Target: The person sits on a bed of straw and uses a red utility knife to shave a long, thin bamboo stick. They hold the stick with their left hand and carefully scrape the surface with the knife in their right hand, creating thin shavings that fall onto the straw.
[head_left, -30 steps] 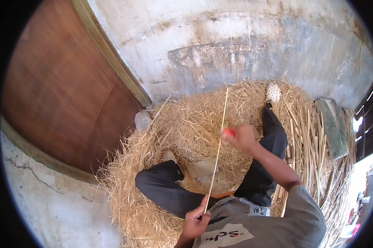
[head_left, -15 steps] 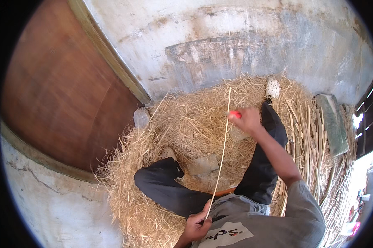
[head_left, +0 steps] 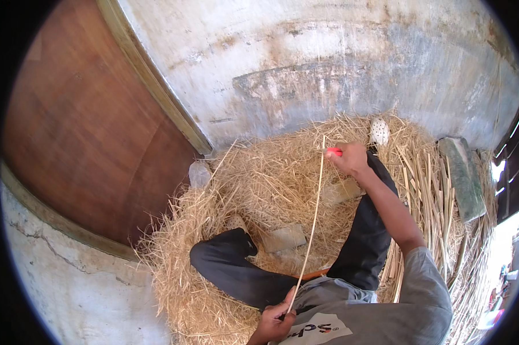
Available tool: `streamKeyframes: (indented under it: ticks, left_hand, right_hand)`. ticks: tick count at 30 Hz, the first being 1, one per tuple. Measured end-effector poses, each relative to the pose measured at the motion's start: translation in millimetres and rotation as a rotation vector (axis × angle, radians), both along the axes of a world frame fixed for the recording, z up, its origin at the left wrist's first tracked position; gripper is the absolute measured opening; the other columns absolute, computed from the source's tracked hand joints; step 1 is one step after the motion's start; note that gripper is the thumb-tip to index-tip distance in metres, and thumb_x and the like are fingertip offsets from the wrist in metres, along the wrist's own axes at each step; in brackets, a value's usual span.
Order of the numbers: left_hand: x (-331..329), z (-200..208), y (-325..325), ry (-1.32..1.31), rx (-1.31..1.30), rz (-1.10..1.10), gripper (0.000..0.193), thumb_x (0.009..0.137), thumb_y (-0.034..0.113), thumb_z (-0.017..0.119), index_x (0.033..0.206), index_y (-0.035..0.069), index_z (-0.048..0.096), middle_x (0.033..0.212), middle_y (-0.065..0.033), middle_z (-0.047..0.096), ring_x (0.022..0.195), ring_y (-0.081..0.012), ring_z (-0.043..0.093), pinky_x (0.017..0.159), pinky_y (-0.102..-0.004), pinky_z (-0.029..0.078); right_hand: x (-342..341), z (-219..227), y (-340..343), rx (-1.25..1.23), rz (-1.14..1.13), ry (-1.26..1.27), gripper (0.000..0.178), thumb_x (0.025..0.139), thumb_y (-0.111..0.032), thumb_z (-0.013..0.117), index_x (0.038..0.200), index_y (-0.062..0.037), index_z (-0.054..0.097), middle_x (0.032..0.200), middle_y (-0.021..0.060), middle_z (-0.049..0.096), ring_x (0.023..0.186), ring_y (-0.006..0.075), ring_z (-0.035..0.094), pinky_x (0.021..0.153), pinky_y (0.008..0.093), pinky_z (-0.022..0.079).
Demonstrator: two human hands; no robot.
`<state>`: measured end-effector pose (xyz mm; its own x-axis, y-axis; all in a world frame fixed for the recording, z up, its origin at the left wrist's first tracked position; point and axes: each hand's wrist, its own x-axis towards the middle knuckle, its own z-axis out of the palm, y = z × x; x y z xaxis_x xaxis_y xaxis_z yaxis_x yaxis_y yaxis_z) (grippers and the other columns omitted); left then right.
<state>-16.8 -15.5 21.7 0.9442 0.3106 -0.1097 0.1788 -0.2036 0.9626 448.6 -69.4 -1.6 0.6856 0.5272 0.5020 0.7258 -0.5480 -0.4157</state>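
Note:
I sit on a heap of straw (head_left: 259, 184) with my legs in dark trousers (head_left: 236, 270) bent in front of me. My left hand (head_left: 275, 323) grips the near end of a long pale stalk (head_left: 312, 230) close to my chest. My right hand (head_left: 349, 158) is stretched forward at the stalk's far end and is closed on a small red-handled tool (head_left: 333, 152) that meets the stalk. The stalk runs straight between both hands, above my lap.
A brown wooden door (head_left: 92, 126) stands at the left, a stained plaster wall (head_left: 328, 63) behind. A bundle of thicker reeds (head_left: 426, 195) lies at my right beside a grey slab (head_left: 460, 178). A white perforated sandal (head_left: 379, 132) and flat stone pieces (head_left: 282, 237) rest in the straw.
My right hand has slid away from me along the stalk with the red tool, reaching its far end. My left hand has stayed near my chest.

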Motion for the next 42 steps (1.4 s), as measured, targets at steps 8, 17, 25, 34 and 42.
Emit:
streamKeyframes:
  ticks: [8, 17, 25, 34, 42]
  left_hand:
    - [-4, -21, 5, -0.025, -0.279, 0.115, 0.051, 0.089, -0.003, 0.052, 0.14, 0.001, 0.045, 0.058, 0.0037, 0.047, 0.048, -0.0019, 0.04, 0.05, -0.0206, 0.037]
    - [53, -4, 11, -0.166, -0.926, 0.148, 0.057, 0.092, -0.007, 0.04, 0.147, 0.006, 0.034, 0.051, 0.0035, 0.035, 0.043, -0.0057, 0.03, 0.049, -0.0237, 0.03]
    - [52, 1, 5, -0.159, -0.903, 0.176, 0.056, 0.092, -0.007, 0.041, 0.146, 0.006, 0.035, 0.052, 0.0043, 0.034, 0.044, -0.0058, 0.029, 0.05, -0.0242, 0.03]
    - [49, 2, 9, -0.16, -0.819, 0.151, 0.058, 0.09, -0.008, 0.043, 0.146, 0.003, 0.034, 0.054, 0.0051, 0.035, 0.047, -0.0055, 0.031, 0.05, -0.0234, 0.029]
    - [43, 0, 8, -0.127, -0.77, 0.158, 0.061, 0.087, -0.011, 0.04, 0.146, 0.007, 0.037, 0.049, 0.0021, 0.035, 0.041, -0.007, 0.03, 0.048, -0.0242, 0.029]
  right_hand:
    - [5, -15, -32, 0.092, -0.181, 0.342, 0.068, 0.092, -0.059, 0.043, 0.064, 0.0004, 0.061, 0.055, 0.0192, 0.053, 0.055, 0.0331, 0.054, 0.057, 0.0453, 0.044]
    - [-173, -8, -19, 0.089, 0.478, -0.028, 0.065, 0.069, -0.07, 0.067, 0.054, -0.0083, 0.051, 0.048, 0.0107, 0.047, 0.044, 0.0312, 0.052, 0.045, 0.0411, 0.04]
    - [-166, 3, -14, 0.065, 0.497, -0.107, 0.069, 0.069, -0.075, 0.062, 0.053, -0.0082, 0.051, 0.046, 0.0096, 0.047, 0.043, 0.0299, 0.053, 0.043, 0.0403, 0.039]
    - [-155, 0, -7, 0.056, 0.351, -0.034, 0.068, 0.07, -0.077, 0.06, 0.057, -0.0102, 0.062, 0.05, 0.0103, 0.056, 0.046, 0.029, 0.058, 0.048, 0.0404, 0.045]
    - [-140, 5, -2, 0.094, 0.36, -0.147, 0.062, 0.076, -0.066, 0.063, 0.052, -0.0097, 0.054, 0.045, 0.01, 0.046, 0.04, 0.0281, 0.05, 0.042, 0.0416, 0.04]
